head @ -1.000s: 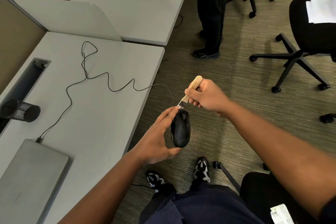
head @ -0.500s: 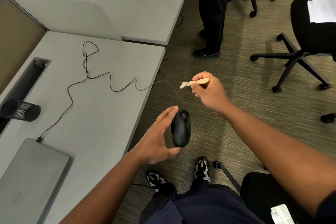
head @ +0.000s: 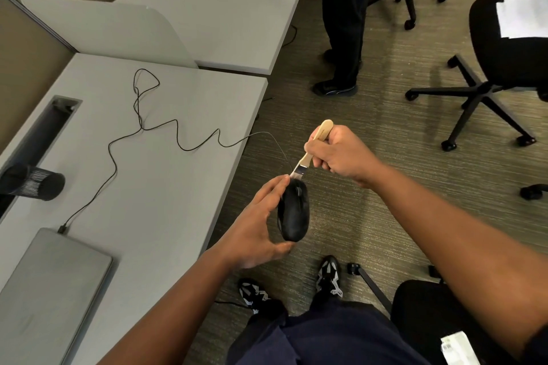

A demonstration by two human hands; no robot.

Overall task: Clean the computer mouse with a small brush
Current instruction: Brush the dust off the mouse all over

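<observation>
Grey desk (head: 166, 187) to my left; carpet under me. On the desk: closed grey laptop (head: 44, 290) at the near edge, black mesh pen cup (head: 38, 182) lying on its side near the cable slot. Black office chair (head: 510, 47) with white papers (head: 522, 16) on the seat, far right. Another person's dark trouser legs (head: 344, 18) stand beyond the desk corner.

My left hand (head: 255, 228) holds the black mouse (head: 293, 210) in the air past the desk edge, above the carpet: fingers lie along its left side, thumb under the near end. Its cable (head: 166, 133) runs back across the desk to the laptop.

My right hand (head: 341, 154) is curled round the wooden handle of the small brush (head: 311, 151), held tilted, bristles down, touching the mouse's far end beside my left fingertips.
</observation>
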